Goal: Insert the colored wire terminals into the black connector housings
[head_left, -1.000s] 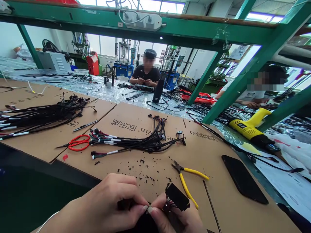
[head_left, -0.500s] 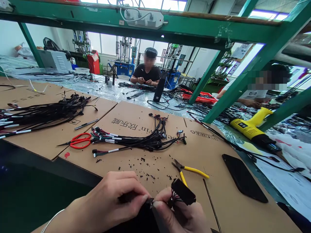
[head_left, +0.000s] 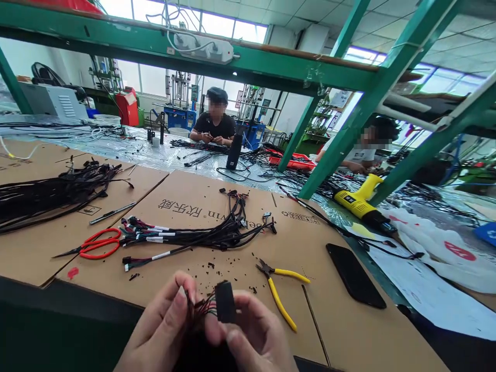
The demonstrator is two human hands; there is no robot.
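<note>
My left hand (head_left: 166, 320) is closed, its thumb and fingers pinching the wires of a wire harness (head_left: 205, 307). A black rectangular connector (head_left: 225, 302) forms the end of this harness, with thin red, green and dark wires running into it. My right hand (head_left: 258, 330) grips the connector between thumb and fingers. Below the hands the rest of the harness is lost in dark shadow. Diagonal cutters (head_left: 277, 289) with yellow handles lie opened on the cardboard just beyond my right hand. Black scraps (head_left: 211, 265) are scattered in front of my hands.
Bundled harnesses (head_left: 186, 235) lie on the cardboard (head_left: 135, 274), beside red-handled scissors (head_left: 101, 244) and a pen (head_left: 112, 213). Another cable pile (head_left: 58, 188) is at left. To the right are a phone (head_left: 354, 276) and a yellow heat gun (head_left: 360, 201). Two people sit across, behind a green frame (head_left: 271, 70).
My view has swung to the right. My hands have shifted left, the left hand now pinching the wires near the connector, which has turned upright in my right hand.
</note>
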